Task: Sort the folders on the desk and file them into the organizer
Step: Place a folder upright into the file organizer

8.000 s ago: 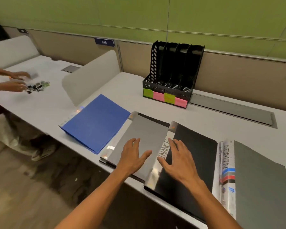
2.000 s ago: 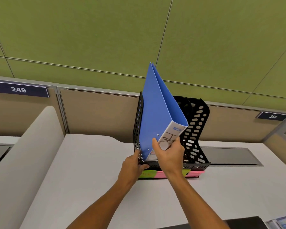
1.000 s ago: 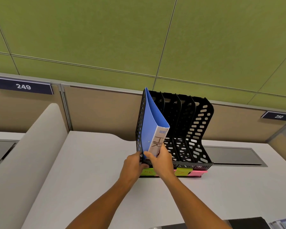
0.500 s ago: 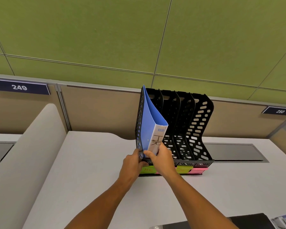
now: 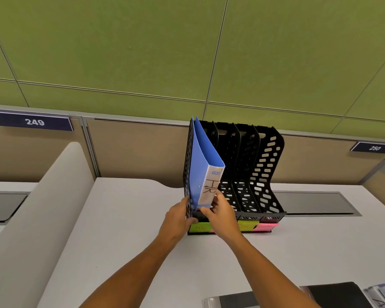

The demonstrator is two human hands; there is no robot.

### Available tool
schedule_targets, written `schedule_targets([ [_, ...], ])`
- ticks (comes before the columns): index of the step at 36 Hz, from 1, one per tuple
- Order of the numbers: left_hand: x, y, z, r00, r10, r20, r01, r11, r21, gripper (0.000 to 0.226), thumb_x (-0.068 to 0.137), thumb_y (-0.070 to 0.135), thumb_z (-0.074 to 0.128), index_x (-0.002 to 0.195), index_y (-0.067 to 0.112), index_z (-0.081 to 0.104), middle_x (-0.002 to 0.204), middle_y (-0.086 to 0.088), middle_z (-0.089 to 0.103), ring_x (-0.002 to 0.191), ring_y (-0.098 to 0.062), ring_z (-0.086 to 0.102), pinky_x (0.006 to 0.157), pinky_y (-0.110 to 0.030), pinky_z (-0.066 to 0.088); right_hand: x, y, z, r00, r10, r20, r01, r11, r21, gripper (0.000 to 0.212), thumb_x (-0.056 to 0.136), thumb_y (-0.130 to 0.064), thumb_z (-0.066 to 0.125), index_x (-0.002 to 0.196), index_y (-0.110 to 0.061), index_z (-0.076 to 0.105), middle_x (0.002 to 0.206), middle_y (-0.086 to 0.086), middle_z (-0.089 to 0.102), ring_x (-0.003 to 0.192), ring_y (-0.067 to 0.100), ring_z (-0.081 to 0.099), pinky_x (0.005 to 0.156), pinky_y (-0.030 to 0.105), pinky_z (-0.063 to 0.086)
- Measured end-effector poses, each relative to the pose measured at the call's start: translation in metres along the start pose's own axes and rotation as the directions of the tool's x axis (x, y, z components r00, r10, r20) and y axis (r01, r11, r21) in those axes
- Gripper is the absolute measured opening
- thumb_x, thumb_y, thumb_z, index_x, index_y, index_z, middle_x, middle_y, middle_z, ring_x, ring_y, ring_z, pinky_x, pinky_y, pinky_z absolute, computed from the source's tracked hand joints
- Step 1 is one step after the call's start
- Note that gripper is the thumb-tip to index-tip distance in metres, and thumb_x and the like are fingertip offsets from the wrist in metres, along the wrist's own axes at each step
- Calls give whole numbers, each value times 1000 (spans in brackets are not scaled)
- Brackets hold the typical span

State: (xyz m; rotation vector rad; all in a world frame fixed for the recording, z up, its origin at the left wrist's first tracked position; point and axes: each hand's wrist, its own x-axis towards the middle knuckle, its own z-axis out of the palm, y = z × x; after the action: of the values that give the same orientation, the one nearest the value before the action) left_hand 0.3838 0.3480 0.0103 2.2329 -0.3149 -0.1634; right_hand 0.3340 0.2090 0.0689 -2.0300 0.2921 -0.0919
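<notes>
Looking from the head view: both forearms reach forward and up from the bottom edge, converging at the front left corner of the organizer
Blue folder (image 5: pixel 199 165): stands in the leftmost slot of the organizer, tilted so its top leans left against the outer wall, its white spine label facing the camera with handwritten "HR"
Organizer (image 5: pixel 262 172): black, perforated, four slots, upright at the back of the surface against the beige partition; the three slots to the right of the folder hold nothing visible
Left hand (image 5: pixel 178 215): at the organizer's left front corner, fingers curled around the bottom left edge of the blue folder and the outer wall, gripping there; wrist straight, forearm angled up to the right
Right hand (image 5: pixel 220 215): thumb and fingers pinching the bottom of the folder's spine, just below the label; back of the hand faces the camera, forearm angled up to the left
Sticky notes (image 5: pixel 247 225): green and pink, along the organizer's front base, partly hidden by the right hand
Surface (image 5: pixel 125 230): pale grey
Black folder (image 5: pixel 333 294): lying flat at the bottom right edge, well apart from the organizer, cropped
Number plates: "249" (image 5: pixel 33 122) at left, "250" (image 5: pixel 375 148) at right, on the partition below green wall panels
</notes>
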Motion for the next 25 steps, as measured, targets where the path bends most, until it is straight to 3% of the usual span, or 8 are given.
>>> schedule_targets([
  [6, -18, -5, -8, 994, -102, -44, 103, 994, 23, 78, 84, 37, 78, 149, 22, 38, 129, -3, 63, 109, -16, 63, 92, -31, 53, -39, 4, -8, 998, 60, -26, -58, 996, 67, 79, 95, -8, 66, 158, -28, 25, 154, 0, 45, 142, 18, 43, 116, 38, 38],
  [11, -73, -16, -17, 979, -172, -112, 164, 983, -82, 59, 84, 38, 77, 136, 23, 53, 118, 0, 67, 95, -10, 63, 86, -26, 53, -93, 13, -12, 999, 52, 2, -52, 993, 104, 69, 96, -12, 65, 154, -30, 31, 149, -1, 49, 136, 15, 48, 115, 35, 40],
  [19, -202, -24, -14, 954, -241, -181, 195, 952, -238, 32, 87, 27, 76, 116, 20, 65, 103, 6, 69, 92, -7, 67, 72, -11, 49, -175, 31, -5, 994, 41, 104, -55, 989, 136, 63, 97, -17, 65, 148, -39, 35, 141, -9, 52, 124, 8, 52, 106, 25, 42],
  [22, -244, -26, -7, 950, -265, -167, 223, 947, -233, 30, 87, 27, 75, 114, 27, 62, 106, 9, 68, 98, -9, 67, 76, -14, 50, -204, 37, 0, 988, 10, 153, -29, 992, 126, 63, 96, -16, 65, 144, -44, 34, 139, -10, 52, 126, 7, 51, 104, 20, 40],
  [25, -277, -29, -1, 946, -265, -185, 233, 956, -177, 34, 88, 29, 74, 119, 26, 61, 109, 9, 68, 100, -6, 65, 87, -23, 53, -230, 43, 6, 981, -3, 192, -19, 994, 108, 66, 96, -14, 65, 149, -38, 33, 144, -5, 51, 128, 5, 48, 103, 17, 38],
])
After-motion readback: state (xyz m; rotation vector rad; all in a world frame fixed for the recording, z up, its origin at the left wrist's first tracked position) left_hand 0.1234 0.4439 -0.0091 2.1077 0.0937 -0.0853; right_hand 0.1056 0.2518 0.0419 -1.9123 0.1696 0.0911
